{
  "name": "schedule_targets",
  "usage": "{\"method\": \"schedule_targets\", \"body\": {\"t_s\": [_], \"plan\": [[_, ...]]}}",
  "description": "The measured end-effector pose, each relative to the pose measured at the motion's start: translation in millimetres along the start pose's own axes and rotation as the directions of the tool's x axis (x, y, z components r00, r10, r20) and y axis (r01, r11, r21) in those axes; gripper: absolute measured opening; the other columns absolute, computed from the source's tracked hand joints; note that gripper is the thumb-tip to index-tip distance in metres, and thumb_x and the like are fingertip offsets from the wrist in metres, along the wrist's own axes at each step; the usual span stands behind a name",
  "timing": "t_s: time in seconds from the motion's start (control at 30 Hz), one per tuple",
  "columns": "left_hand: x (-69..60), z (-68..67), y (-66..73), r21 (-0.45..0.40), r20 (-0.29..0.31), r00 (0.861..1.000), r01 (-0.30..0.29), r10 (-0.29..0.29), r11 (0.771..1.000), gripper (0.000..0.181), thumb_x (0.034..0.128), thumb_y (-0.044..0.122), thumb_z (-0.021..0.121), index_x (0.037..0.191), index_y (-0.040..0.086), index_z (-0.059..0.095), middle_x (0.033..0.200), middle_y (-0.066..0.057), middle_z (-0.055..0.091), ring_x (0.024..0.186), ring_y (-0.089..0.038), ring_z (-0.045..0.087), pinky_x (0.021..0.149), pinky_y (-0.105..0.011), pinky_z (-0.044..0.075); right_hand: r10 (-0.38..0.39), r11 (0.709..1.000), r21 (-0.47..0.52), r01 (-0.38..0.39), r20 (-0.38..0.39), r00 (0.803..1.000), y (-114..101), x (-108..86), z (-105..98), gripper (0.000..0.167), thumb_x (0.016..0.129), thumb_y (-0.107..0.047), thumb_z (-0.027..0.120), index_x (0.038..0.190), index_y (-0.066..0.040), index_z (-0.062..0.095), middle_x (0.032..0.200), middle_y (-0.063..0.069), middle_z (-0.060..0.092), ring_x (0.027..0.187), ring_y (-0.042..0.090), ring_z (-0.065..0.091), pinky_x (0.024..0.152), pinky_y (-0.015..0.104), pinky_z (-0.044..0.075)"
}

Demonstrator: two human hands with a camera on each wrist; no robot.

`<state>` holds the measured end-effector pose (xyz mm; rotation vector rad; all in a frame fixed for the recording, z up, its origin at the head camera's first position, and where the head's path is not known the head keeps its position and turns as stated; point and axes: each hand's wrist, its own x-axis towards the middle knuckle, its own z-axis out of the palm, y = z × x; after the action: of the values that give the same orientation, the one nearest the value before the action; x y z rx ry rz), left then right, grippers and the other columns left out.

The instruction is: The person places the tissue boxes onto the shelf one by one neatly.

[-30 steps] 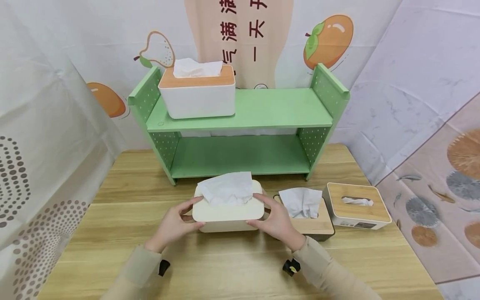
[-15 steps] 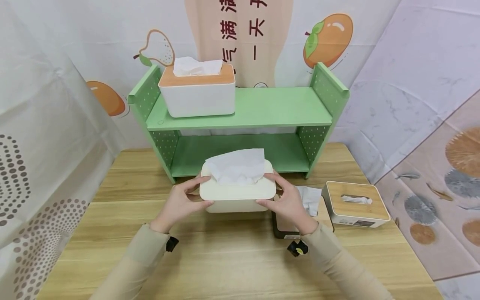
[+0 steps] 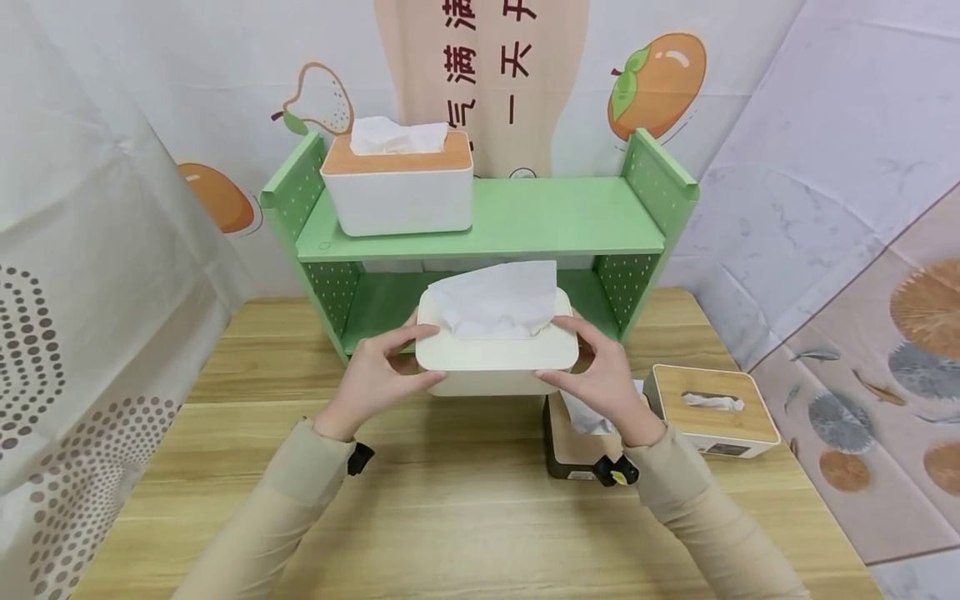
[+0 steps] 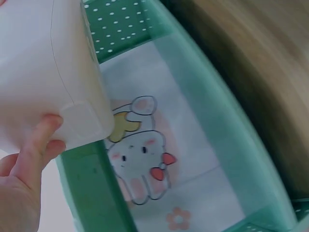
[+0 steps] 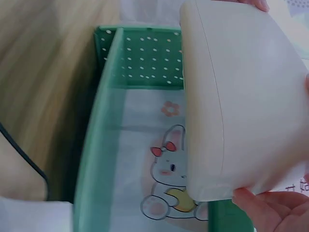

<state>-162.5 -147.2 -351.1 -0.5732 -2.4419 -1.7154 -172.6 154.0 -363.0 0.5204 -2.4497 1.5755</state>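
Note:
A cream tissue box [image 3: 491, 357] with a white tissue [image 3: 497, 302] standing out of its top is held up in front of the green shelf [image 3: 480, 242]. My left hand [image 3: 375, 377] grips its left end, thumb low on the front and fingers on the side. At the right end, my right hand [image 3: 604, 375] holds it the same way. Both wrist views show the box's pale smooth body [image 4: 43, 72] close by, with the green shelf [image 5: 104, 145] and a cartoon-printed cloth beyond it. Some fingers are hidden behind the box.
A white tissue box with a wooden lid [image 3: 405, 200] stands on the upper shelf, at the left. Partly behind my right wrist is a dark tissue box [image 3: 573, 437]. A wood-topped tissue box [image 3: 712, 408] sits on the table [image 3: 450, 517] at the right.
Both hands have lifted the cream tissue box off the table, moving it up and slightly right, toward the shelf. It now overlaps the lower shelf in the head view.

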Motion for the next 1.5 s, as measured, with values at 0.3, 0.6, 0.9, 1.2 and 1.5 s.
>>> {"method": "schedule_targets", "body": {"t_s": [0.3,0.6,0.9,1.2,1.5], "plan": [[21.2,1.7,28.2,0.101,-0.019,0.996,-0.09,0.093,0.991,0.051,0.0728,0.009,0.081,0.121,0.005,0.064,0.142,-0.015,0.044,0.118,-0.023,0.058,0.076,-0.03,0.057,-0.081,0.997,-0.006,0.081,-0.07,0.994,-14.3,17.2,-22.3,0.065,0.068,0.004,0.081,0.128,-0.001,0.055,0.12,0.018,0.058,0.082,0.003,0.052,0.069,0.014,0.046],[51.2,4.2,58.9,0.124,-0.021,0.977,-0.21,0.214,0.97,0.049,0.0732,0.009,0.081,0.119,0.003,0.065,0.142,-0.013,0.045,0.131,-0.017,0.045,0.078,-0.031,0.056,-0.121,0.99,0.046,0.132,-0.188,0.975,-35.6,32.8,-44.8,0.063,0.069,0.012,0.076,0.127,0.004,0.054,0.122,0.004,0.055,0.075,0.003,0.05,0.064,0.014,0.043],[87.6,8.4,82.7,0.095,0.003,0.977,-0.214,0.215,0.972,0.048,0.0748,0.011,0.08,0.12,0.003,0.065,0.142,-0.017,0.045,0.131,-0.016,0.045,0.08,-0.028,0.055,-0.14,0.982,0.086,0.169,-0.274,0.951,-45.7,53.1,-64.6,0.058,0.074,0.009,0.073,0.128,-0.003,0.057,0.119,-0.003,0.056,0.076,0.005,0.054,0.065,0.014,0.044],[115.9,15.7,98.3,0.196,0.031,0.987,-0.163,0.16,0.967,0.051,0.0752,0.02,0.081,0.122,0.008,0.063,0.143,-0.015,0.045,0.138,-0.017,0.035,0.095,-0.034,0.049,-0.118,0.982,0.107,0.156,-0.293,0.949,-42.5,75.7,-80.2,0.047,0.079,0.001,0.071,0.124,-0.005,0.056,0.112,-0.009,0.053,0.081,0.011,0.055,0.068,0.016,0.048],[133.3,24.9,90.4,0.245,0.046,0.988,-0.156,0.149,0.957,0.054,0.0755,0.022,0.081,0.124,0.009,0.062,0.143,-0.011,0.047,0.141,-0.016,0.029,0.102,-0.034,0.042,-0.099,0.992,0.047,0.117,-0.282,0.954,-32.4,88.2,-83.7,0.048,0.08,-0.003,0.072,0.125,-0.001,0.054,0.108,-0.011,0.051,0.074,0.009,0.051,0.062,0.015,0.046]]}}
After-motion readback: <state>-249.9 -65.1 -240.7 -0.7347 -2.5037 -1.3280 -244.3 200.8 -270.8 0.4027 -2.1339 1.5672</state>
